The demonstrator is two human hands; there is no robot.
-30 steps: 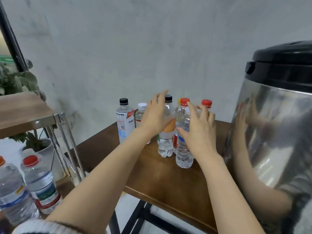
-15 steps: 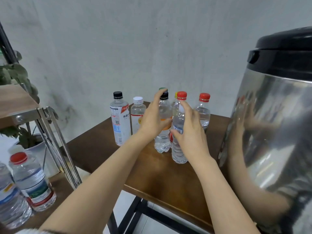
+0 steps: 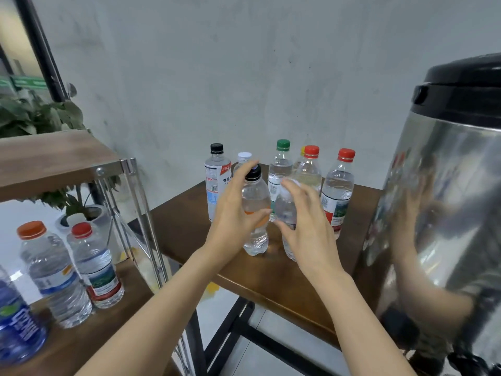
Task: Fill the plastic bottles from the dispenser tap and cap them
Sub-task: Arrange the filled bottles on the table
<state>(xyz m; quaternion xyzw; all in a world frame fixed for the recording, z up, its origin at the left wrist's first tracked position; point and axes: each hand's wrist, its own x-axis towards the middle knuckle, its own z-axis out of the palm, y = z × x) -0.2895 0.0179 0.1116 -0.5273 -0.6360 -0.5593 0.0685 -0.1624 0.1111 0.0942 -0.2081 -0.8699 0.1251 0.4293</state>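
Several capped plastic bottles stand grouped on the brown table (image 3: pixel 298 291). My left hand (image 3: pixel 235 213) holds the black-capped bottle with an orange label (image 3: pixel 256 232), thumb across its front and fingers behind its neck. My right hand (image 3: pixel 307 229) is blurred, with fingers spread beside a clear bottle (image 3: pixel 286 210) at the front; its thumb touches that bottle's lower part. The bottle's top is hidden in the blur. The steel dispenser (image 3: pixel 447 213) with a black lid fills the right side; its tap is not in view.
Behind stand a black-capped white-label bottle (image 3: pixel 217 183), a green-capped bottle (image 3: pixel 280 169) and two red-capped bottles (image 3: pixel 339 191). At left, a wooden shelf (image 3: pixel 81 335) with a metal frame carries more bottles. A potted plant (image 3: pixel 84 215) stands beyond it.
The view has shifted. My right hand has loosened from the front clear bottle and its fingers have spread. My left hand stays on the black-capped bottle.
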